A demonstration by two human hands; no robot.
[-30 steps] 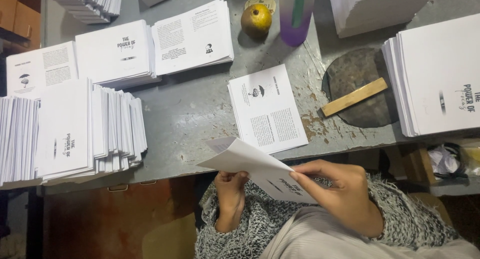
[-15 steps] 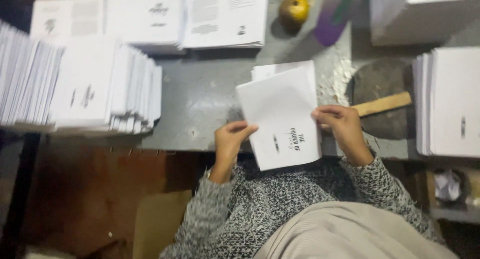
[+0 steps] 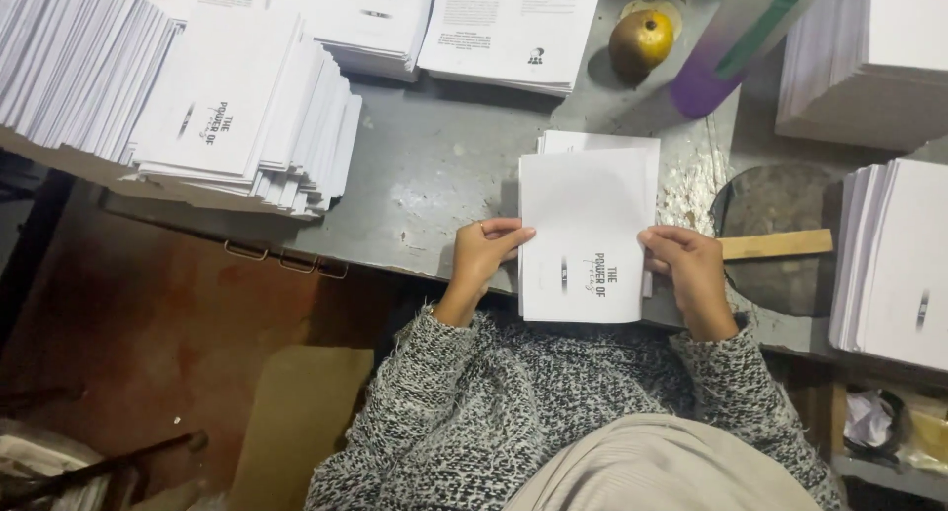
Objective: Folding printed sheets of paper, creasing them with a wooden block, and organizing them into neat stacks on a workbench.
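Your left hand [image 3: 486, 251] and right hand [image 3: 688, 267] are raised level with each other, well apart, fingers curled inward in a pinch with thumbs facing, both wrists bent slightly and forearms in speckled knit sleeves angling back toward your chest.

Scuffed grey metal worktable [image 3: 444, 165] with small drawer handles along its front edge [image 3: 281, 261], reddish-brown floor [image 3: 148, 353] below in dim light, flat tan cardboard sheet [image 3: 296, 422] lying on the floor
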